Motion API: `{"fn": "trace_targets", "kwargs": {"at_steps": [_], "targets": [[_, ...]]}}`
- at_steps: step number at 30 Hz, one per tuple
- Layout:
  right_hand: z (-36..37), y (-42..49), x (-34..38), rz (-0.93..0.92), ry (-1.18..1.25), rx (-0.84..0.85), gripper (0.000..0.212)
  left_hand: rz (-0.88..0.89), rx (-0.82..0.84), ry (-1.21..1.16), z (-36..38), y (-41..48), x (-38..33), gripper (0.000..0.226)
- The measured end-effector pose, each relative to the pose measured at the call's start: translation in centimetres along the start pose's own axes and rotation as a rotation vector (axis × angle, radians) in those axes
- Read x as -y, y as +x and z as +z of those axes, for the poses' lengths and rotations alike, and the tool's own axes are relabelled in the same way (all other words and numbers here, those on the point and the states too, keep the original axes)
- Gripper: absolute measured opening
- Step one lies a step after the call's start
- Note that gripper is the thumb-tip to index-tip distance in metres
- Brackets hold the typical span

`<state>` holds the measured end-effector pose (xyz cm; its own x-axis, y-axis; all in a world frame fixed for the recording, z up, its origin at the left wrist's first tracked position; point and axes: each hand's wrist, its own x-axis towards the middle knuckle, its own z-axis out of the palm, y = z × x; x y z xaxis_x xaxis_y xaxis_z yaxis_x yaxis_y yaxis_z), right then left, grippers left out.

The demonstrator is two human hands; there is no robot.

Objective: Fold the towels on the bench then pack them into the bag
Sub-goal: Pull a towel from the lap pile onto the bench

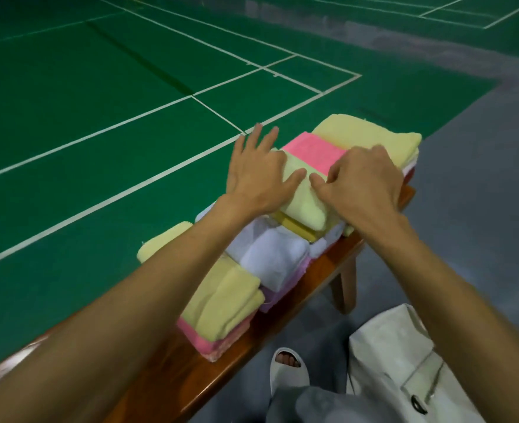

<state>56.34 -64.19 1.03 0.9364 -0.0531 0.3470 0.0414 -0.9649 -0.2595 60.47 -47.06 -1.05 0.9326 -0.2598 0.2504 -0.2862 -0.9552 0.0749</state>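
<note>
A pale yellow towel point(304, 196), plush and folded into a thick pad, lies mid-frame atop white and pink towels point(270, 254) on the wooden bench point(191, 377). The left hand point(258, 175) presses it, fingers spread wide; the right hand point(365, 181) pinches it with curled fingers. A white bag point(389, 346) stands at lower right.

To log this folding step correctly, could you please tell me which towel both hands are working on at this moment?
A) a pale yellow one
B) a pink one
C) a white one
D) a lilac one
A: the left hand presses flat on the pale yellow towel atop the middle pile while the right hand pinches it; the pink towel lies just beyond their fingers.
</note>
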Motion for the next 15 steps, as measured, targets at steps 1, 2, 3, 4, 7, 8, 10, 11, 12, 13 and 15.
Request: {"fn": "trace_targets", "kwargs": {"at_steps": [1, 2, 3, 4, 7, 8, 10, 11, 12, 13, 15], "targets": [[0.0, 0.9, 0.0, -0.084, -0.026, 0.026, 0.037, 0.044, 0.063, -0.015, 0.2, -0.1, -0.4, 0.066], [0.5, 2.0, -0.4, -0.182, -0.045, 0.063, 0.031, 0.074, 0.127, -0.043, 0.6, -0.1, -0.6, 0.07], [1.0, 3.0, -0.9, -0.273, -0.055, 0.139, 0.028, 0.09, 0.178, -0.069, 1.1, -0.2, -0.7, 0.073], [1.6, 3.8, -1.5, -0.332, -0.034, 0.253, 0.037, 0.099, 0.211, -0.081, 1.4, -0.3, -0.4, 0.077], [3.9, 4.8, -3.3, -0.379, -0.009, 0.501, 0.067, 0.122, 0.247, -0.051, 2.3, -0.8, 0.9, 0.09], [4.5, 4.8, -3.6, -0.405, -0.038, 0.512, 0.068, 0.131, 0.241, -0.041, 2.6, -1.1, 1.2, 0.093], [5.4, 4.7, -4.2, -0.446, -0.073, 0.469, 0.068, 0.146, 0.224, -0.032, 3.2, -1.5, 1.3, 0.092], [5.6, 4.4, -4.2, -0.447, -0.08, 0.45, 0.068, 0.154, 0.221, -0.03, 3.5, -1.6, 1.2, 0.091], [5.7, 4.2, -4.3, -0.438, -0.085, 0.441, 0.068, 0.162, 0.219, -0.022, 3.7, -1.6, 1.1, 0.091], [5.6, 4.0, -4.3, -0.43, -0.093, 0.438, 0.069, 0.169, 0.218, -0.011, 3.6, -1.5, 1.1, 0.09], [5.2, 3.8, -4.0, -0.421, -0.108, 0.441, 0.073, 0.179, 0.218, -0.007, 2.9, -1.3, 1.2, 0.087]]}}
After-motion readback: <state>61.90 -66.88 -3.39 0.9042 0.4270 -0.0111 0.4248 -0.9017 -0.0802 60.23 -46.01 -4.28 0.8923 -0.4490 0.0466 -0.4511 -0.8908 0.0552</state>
